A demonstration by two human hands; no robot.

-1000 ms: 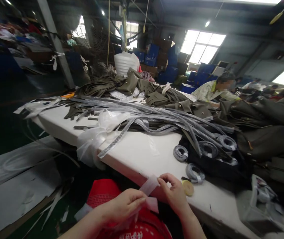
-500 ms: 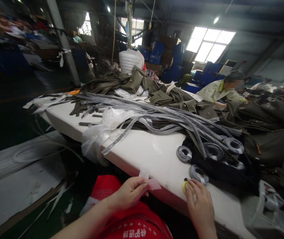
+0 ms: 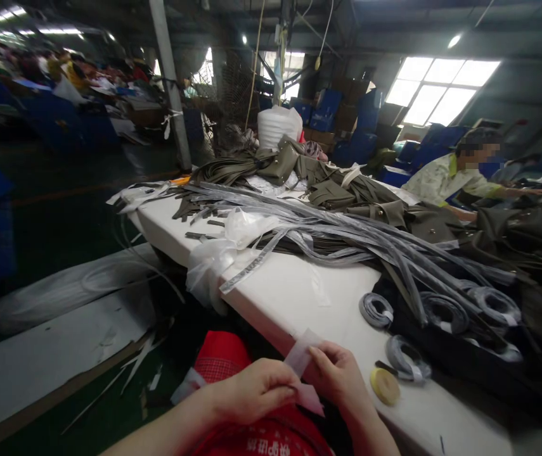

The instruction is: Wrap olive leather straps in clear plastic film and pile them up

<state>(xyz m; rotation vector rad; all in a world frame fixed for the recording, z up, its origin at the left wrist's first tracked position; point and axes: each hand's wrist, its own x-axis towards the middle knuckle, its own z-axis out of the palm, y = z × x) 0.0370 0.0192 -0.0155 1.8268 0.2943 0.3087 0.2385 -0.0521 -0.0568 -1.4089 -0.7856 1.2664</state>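
Observation:
My left hand [image 3: 264,389] is closed in a pinch on a thin translucent strip [image 3: 303,352], whose lower end looks pinkish over the red cloth. My right hand [image 3: 341,373] pinches the upper part of that same strip, close to the left fingers. Whether the strip is one piece or several layers I cannot tell. Just right of my right hand, a yellow tape roll [image 3: 385,386] lies on the white table [image 3: 290,297], apart from the fingers. Beside it is a coiled grey strap [image 3: 406,360] with a white band around it.
Long plastic-wrapped straps [image 3: 328,218] stretch across the table, with more coils [image 3: 376,310] near their right ends. Olive-brown bag pieces [image 3: 280,161] are heaped behind. A co-worker [image 3: 451,171] sits at the far right. Crumpled clear plastic [image 3: 213,263] hangs over the table's left edge.
My right hand has let go of the yellow tape roll, leaving it on the table, and has moved left to take hold of the strip. The view has turned slightly left.

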